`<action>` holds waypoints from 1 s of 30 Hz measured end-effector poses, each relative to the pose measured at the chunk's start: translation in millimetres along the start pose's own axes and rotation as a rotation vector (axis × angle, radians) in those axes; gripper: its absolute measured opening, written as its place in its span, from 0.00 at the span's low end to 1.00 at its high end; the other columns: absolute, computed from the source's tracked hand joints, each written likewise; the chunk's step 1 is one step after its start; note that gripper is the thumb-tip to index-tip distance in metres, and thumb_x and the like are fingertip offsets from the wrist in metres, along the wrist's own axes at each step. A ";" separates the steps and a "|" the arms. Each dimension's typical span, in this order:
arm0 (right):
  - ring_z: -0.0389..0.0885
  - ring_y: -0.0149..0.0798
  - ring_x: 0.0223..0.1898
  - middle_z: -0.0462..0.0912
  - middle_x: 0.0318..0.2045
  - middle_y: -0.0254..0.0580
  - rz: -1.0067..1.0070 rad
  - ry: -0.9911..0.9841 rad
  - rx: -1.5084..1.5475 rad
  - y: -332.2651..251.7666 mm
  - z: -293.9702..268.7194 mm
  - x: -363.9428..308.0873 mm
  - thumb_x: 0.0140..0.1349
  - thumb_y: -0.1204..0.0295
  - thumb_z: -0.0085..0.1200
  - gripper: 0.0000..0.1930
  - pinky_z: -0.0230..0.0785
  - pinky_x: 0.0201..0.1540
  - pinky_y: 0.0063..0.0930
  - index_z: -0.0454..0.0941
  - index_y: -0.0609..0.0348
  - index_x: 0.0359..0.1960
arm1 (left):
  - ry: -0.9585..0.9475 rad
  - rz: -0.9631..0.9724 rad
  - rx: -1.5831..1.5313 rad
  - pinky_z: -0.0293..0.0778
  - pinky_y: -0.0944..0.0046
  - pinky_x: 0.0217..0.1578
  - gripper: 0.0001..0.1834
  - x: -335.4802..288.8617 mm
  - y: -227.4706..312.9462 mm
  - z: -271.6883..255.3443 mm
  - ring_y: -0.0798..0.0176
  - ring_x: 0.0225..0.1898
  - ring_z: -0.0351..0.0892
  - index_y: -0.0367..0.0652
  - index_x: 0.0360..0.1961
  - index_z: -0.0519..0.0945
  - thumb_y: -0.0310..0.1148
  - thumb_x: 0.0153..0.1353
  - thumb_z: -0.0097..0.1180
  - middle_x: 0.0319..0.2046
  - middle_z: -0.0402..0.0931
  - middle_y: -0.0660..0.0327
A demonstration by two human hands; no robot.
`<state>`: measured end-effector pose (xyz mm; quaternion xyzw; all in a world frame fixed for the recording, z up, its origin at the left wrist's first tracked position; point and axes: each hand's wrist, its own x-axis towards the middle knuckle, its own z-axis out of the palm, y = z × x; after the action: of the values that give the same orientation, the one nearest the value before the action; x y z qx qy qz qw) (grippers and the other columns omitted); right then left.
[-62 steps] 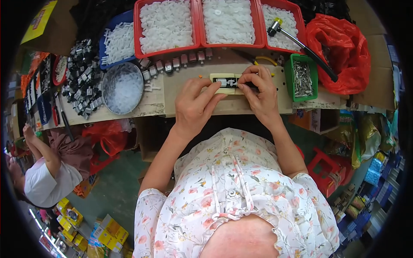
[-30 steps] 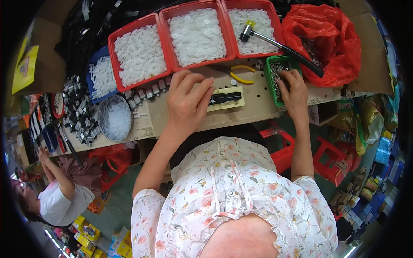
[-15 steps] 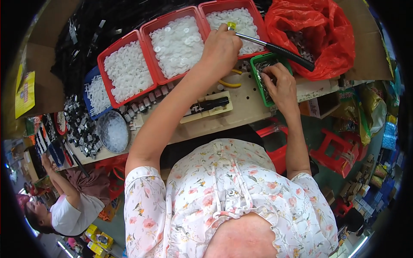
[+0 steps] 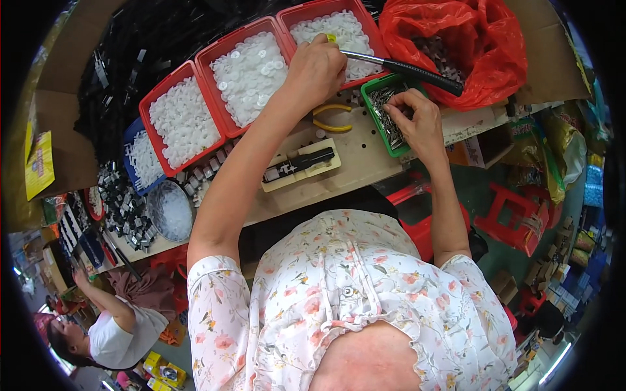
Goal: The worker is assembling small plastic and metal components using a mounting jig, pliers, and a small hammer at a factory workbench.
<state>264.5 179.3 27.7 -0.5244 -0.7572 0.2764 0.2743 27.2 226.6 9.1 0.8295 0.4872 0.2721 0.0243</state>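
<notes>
My left hand (image 4: 317, 70) is over the right-hand red tray (image 4: 370, 25), which holds small white plastic pieces (image 4: 339, 27). Its fingers are curled closed, and the back of the hand hides what is in them. Beside those fingers is the yellow head of a hammer (image 4: 425, 76), whose black handle extends to the right. At a green tray (image 4: 396, 152) of thin metal pins (image 4: 391, 133), my right hand (image 4: 417, 120) has thumb and fingertips pinched together among the pins. Whether a pin is between them is too small to tell.
Yellow-handled pliers (image 4: 334, 117) and a cream holder (image 4: 300, 171) with a black part lie nearest me. Leftward are more red trays (image 4: 225, 130), a blue tray (image 4: 134, 140) and a metal bowl (image 4: 171, 212). A red plastic bag (image 4: 486, 49) stands right. Another person (image 4: 124, 329) works at far left.
The whole view has shifted slightly. My left forearm has moved left, uncovering more of the pliers. My right fingers have closed into a pinch among the pins.
</notes>
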 end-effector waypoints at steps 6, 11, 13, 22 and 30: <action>0.77 0.24 0.31 0.83 0.32 0.34 0.027 0.074 0.193 -10.4 -1.9 -1.7 0.64 0.76 0.61 0.06 0.70 0.37 0.21 0.80 0.68 0.37 | 0.104 -0.185 -0.294 0.74 0.62 0.38 0.06 -6.1 16.6 -30.2 0.61 0.34 0.77 0.36 0.28 0.86 0.27 0.49 0.64 0.27 0.82 0.59; 0.80 0.26 0.39 0.84 0.37 0.37 -0.093 0.090 0.460 -46.1 10.5 1.8 0.66 0.78 0.57 0.05 0.72 0.46 0.21 0.79 0.68 0.40 | 0.054 -0.681 -0.925 0.72 0.73 0.34 0.06 -39.8 42.2 -57.1 0.75 0.32 0.76 0.36 0.33 0.86 0.27 0.56 0.66 0.30 0.82 0.66; 0.80 0.27 0.41 0.84 0.38 0.39 -0.151 0.099 0.513 -52.5 17.9 3.4 0.66 0.79 0.57 0.04 0.73 0.48 0.22 0.78 0.68 0.39 | 0.058 -0.781 -1.100 0.72 0.75 0.35 0.06 -50.7 48.1 -57.9 0.78 0.32 0.76 0.36 0.34 0.85 0.27 0.58 0.66 0.32 0.82 0.67; 0.82 0.36 0.41 0.84 0.38 0.43 -0.365 0.136 0.403 -65.6 31.9 0.6 0.63 0.80 0.59 0.03 0.73 0.47 0.27 0.79 0.65 0.37 | 0.139 -0.863 -1.261 0.73 0.74 0.38 0.06 -76.1 67.4 -60.3 0.76 0.34 0.78 0.34 0.36 0.85 0.24 0.57 0.67 0.32 0.82 0.67; 0.84 0.41 0.38 0.84 0.37 0.44 -0.518 0.208 0.290 -67.8 33.7 -4.6 0.59 0.83 0.61 0.06 0.75 0.43 0.28 0.79 0.64 0.37 | 0.163 -0.889 -1.291 0.72 0.74 0.37 0.06 -78.9 72.9 -61.7 0.76 0.33 0.77 0.35 0.35 0.85 0.23 0.57 0.67 0.31 0.82 0.67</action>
<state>198.6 150.4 51.6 -0.2950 -0.7861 0.2474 0.4835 26.1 109.8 50.1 0.3561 0.5190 0.5260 0.5719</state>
